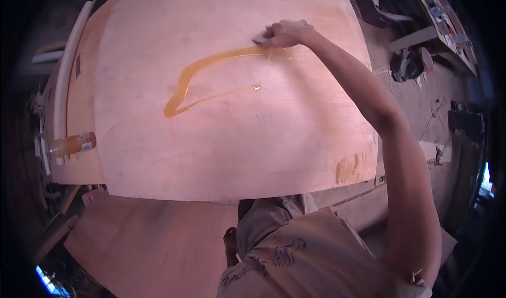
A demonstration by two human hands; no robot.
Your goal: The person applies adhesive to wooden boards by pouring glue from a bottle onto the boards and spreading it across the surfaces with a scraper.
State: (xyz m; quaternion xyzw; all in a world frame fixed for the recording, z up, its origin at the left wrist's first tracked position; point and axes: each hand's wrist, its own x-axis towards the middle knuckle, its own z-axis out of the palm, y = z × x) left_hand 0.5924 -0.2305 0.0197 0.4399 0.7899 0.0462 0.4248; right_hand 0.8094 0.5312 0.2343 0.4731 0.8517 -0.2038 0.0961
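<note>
My right hand point(289, 33) is closed round a small greyish flat tool point(261, 38), partly hidden and blurred, at the upper right of a large pale wooden sheet point(226, 150). Just below the hand starts a band of glossy amber liquid point(203, 66). It curves down to the left, then runs back as a thin line to a small blob near the middle of the sheet. My left hand does not show.
A bottle of amber liquid point(74, 144) lies on its side at the left, near a long pale tube point(71, 68). Another sheet point(153, 240) is lower down. At the right are a black bag point(406, 65) and a cluttered shelf point(443, 26).
</note>
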